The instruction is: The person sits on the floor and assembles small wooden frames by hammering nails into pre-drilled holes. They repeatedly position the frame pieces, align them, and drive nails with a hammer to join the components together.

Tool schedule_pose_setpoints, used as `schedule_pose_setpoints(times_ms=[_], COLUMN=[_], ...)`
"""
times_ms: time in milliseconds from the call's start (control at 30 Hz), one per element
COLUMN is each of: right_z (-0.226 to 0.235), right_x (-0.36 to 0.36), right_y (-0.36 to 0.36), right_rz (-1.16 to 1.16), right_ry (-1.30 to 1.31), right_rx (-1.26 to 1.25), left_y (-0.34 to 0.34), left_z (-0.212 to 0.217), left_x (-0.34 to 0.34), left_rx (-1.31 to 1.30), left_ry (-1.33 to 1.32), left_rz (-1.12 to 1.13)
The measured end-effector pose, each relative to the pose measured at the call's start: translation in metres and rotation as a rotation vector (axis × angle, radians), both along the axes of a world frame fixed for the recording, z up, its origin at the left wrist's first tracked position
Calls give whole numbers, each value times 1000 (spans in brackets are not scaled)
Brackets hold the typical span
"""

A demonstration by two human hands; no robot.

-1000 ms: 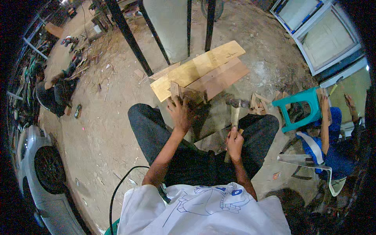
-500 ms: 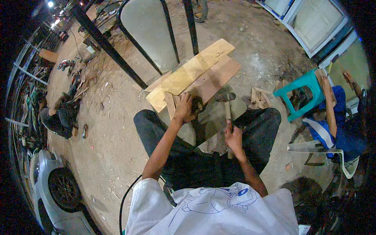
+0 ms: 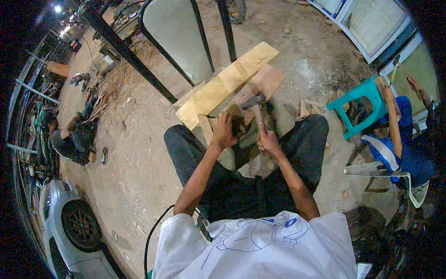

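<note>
My right hand [image 3: 268, 141] is closed round the wooden handle of a hammer [image 3: 253, 101], its dark head raised beside my left hand. With bent, closed fingers, my left hand [image 3: 224, 133] rests at a short wooden strip [image 3: 205, 126]. A thin dark piece shows at its fingertips; what the fingers grip is too small and shadowed to make out. Just beyond lies a long pale plank [image 3: 227, 86], slanting up to the right. A browner board [image 3: 265, 83] lies along its near side, partly behind the hammer.
A black-framed chair [image 3: 179, 32] stands beyond the plank. At right are a teal stool [image 3: 357, 100], wood offcuts [image 3: 309, 108] and a person in blue [image 3: 411, 153]. Another person [image 3: 72, 139] sits at left, above a silver car [image 3: 69, 228]. Window frames [image 3: 371, 28] stand at the far right.
The hammer and my right hand have moved up and left, bringing the head closer to my left hand. My left hand has shifted slightly, its fingers now more bent.
</note>
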State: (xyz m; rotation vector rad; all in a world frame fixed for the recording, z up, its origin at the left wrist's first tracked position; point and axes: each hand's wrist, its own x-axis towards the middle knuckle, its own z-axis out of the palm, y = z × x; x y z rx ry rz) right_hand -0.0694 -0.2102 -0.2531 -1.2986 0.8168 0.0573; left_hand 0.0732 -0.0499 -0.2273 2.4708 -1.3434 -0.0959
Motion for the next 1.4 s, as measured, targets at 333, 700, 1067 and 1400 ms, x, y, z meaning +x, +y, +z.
schedule_pose_setpoints(times_ms=[333,700,1067,1400], right_z=[73,43,46,46], right_x=[-16,-54,-61,-61], right_y=[8,-4,33,31], right_rz=[-133,-266,-95,21], right_ry=[-12,-181,100,17], right_rx=[504,588,370,340], left_y=[3,17,18,26], left_z=[-7,13,12,19], left_x=[-12,-12,-9,-6], left_rx=[-191,-215,-184,-252], left_ry=[-57,0,-41,33], left_rz=[63,56,164,143])
